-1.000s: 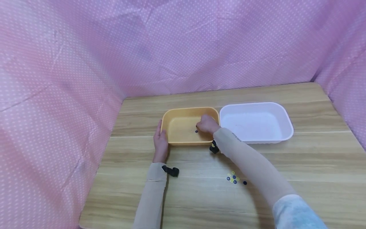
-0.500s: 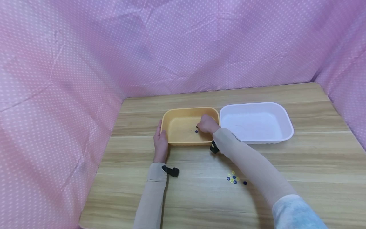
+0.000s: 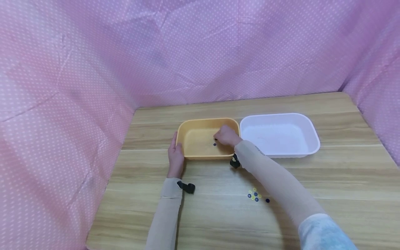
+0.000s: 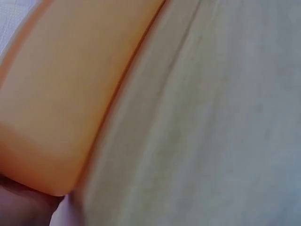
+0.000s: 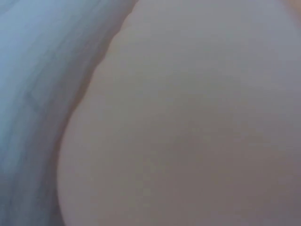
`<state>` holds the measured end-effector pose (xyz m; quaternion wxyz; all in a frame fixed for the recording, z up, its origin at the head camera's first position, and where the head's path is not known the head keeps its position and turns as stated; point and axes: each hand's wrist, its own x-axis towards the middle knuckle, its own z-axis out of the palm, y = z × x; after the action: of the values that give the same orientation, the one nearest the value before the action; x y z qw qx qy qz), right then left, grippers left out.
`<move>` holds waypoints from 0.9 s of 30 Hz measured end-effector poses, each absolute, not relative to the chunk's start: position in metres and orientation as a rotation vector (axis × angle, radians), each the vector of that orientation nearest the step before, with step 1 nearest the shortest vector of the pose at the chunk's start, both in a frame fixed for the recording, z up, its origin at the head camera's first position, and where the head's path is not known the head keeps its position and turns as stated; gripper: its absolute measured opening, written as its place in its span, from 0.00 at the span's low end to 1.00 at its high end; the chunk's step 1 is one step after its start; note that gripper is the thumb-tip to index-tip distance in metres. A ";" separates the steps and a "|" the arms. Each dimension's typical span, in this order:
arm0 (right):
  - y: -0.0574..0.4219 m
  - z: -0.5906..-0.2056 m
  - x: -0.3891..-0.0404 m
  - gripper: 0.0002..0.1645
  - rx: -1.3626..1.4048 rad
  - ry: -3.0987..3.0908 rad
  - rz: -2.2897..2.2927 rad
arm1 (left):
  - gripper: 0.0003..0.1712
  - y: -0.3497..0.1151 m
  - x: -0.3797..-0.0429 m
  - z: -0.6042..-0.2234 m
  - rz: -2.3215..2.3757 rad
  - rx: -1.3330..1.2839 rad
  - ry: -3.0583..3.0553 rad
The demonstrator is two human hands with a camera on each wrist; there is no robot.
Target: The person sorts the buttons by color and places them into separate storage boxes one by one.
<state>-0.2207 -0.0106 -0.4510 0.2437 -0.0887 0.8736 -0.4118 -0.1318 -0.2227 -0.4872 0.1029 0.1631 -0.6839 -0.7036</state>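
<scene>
My left hand (image 3: 176, 158) lies along the outer left side of a yellow plastic basin (image 3: 200, 158), fingers extended and thumb by its front corner. In the left wrist view only a bit of that hand (image 4: 23, 207) shows, below the basin wall (image 4: 70, 94). Inside the basin's right half, my right hand (image 3: 227, 135) has curled fingers and pinches a small dark piece (image 3: 216, 139) at the fingertips. A small dark blue ring (image 3: 214, 144) lies on the basin floor just in front of them. The right wrist view is filled by blurred hand.
A white plastic basin (image 3: 279, 155) stands right beside the yellow one. Nearer on the wooden table (image 3: 212, 215), several small yellow and blue rings (image 3: 254, 195) lie clustered, with one dark disc (image 3: 267, 200) apart, close to the right forearm. Pink dotted cloth (image 3: 200, 52) hangs behind.
The fingertips of my right hand and the dark piece at them have shifted very slightly inside the yellow basin. My left hand stays against its side.
</scene>
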 end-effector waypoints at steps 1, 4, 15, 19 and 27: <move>-0.010 -0.451 -0.220 0.26 -0.270 2.380 -1.157 | 0.30 -0.223 -0.132 -0.486 -2.063 0.487 -2.038; -0.007 -0.450 -0.217 0.29 -0.314 2.335 -1.261 | 0.32 -0.223 -0.132 -0.483 -2.019 0.496 -2.105; 0.007 -0.407 -0.199 0.21 -0.342 2.310 -1.456 | 0.34 -0.222 -0.134 -0.474 -1.950 0.605 -2.229; 0.023 -0.389 -0.184 0.20 -0.348 2.320 -1.500 | 0.35 -0.222 -0.134 -0.473 -1.945 0.598 -2.234; 0.075 -0.384 -0.147 0.23 -0.381 2.471 -1.402 | 0.34 -0.224 -0.134 -0.476 -1.926 0.583 -2.234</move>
<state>-0.1465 0.0752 -0.3844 0.1372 -0.1318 0.8538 -0.4845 -0.1338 -0.2245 -0.4762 0.0671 0.1935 -0.7413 -0.6391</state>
